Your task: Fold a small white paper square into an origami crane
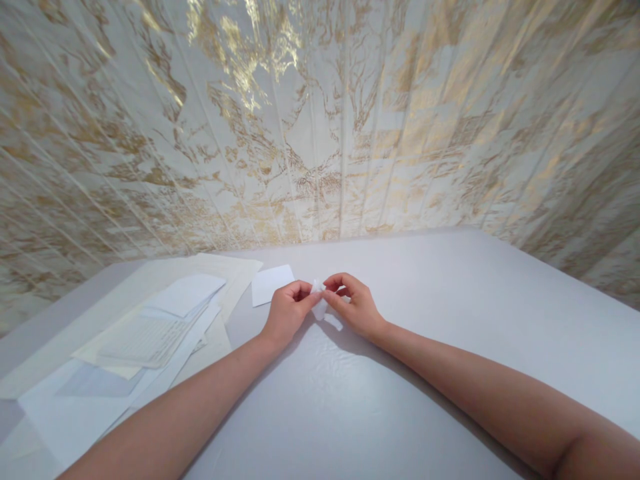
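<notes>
A small folded piece of white paper [319,298] is pinched between both my hands, just above the white table [450,313]. My left hand [287,312] grips its left side with thumb and curled fingers. My right hand [353,304] pinches its right side the same way. The two hands meet at the middle of the table, fingertips touching the paper. Most of the paper is hidden by my fingers.
A small white paper square [271,283] lies just left of my hands. A spread pile of white and cream paper sheets [150,327] covers the table's left part. A wall with gold marbled pattern [320,120] rises behind the table's far edge.
</notes>
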A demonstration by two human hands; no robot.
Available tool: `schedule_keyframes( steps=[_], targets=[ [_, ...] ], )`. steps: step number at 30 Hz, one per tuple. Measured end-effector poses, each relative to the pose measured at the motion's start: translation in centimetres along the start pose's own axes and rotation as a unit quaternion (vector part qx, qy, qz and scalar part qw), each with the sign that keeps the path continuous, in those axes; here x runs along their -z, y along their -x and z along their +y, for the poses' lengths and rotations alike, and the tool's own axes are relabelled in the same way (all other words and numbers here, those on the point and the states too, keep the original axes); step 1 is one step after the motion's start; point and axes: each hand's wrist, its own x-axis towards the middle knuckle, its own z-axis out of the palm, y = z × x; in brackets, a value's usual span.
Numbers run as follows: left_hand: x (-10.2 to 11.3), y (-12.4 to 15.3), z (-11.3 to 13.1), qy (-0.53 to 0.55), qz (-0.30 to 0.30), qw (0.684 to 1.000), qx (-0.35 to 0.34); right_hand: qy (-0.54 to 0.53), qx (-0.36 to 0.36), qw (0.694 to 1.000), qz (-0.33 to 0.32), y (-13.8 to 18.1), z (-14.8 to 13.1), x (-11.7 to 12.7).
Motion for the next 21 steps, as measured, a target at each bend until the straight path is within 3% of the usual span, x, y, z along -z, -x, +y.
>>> schedule_keyframes(
  steps=[5,9,14,21],
  targets=[
    [0.0,0.4,0.8,-0.146,-0.025,0.987,-0.068,-0.018,-0.017,1.0,0.0,0.1,-0.2,-0.1],
    [-0.1,0.4,1.0,-0.197,-0.018,0.975,-0.104,-0.045,-0.012,0.999,-0.012,0.2,-0.6,-0.2],
    [0.1,0.3,0.8,-0.242,-0.004,0.961,-0.134,-0.048,0.018,0.998,0.047,0.1,-1.0,0.0],
    [0.5,0.6,1.3,-0.338,-0.002,0.902,-0.268,-0.065,0.015,0.998,0.003,0.5,-1.1,-0.1]
  ],
)
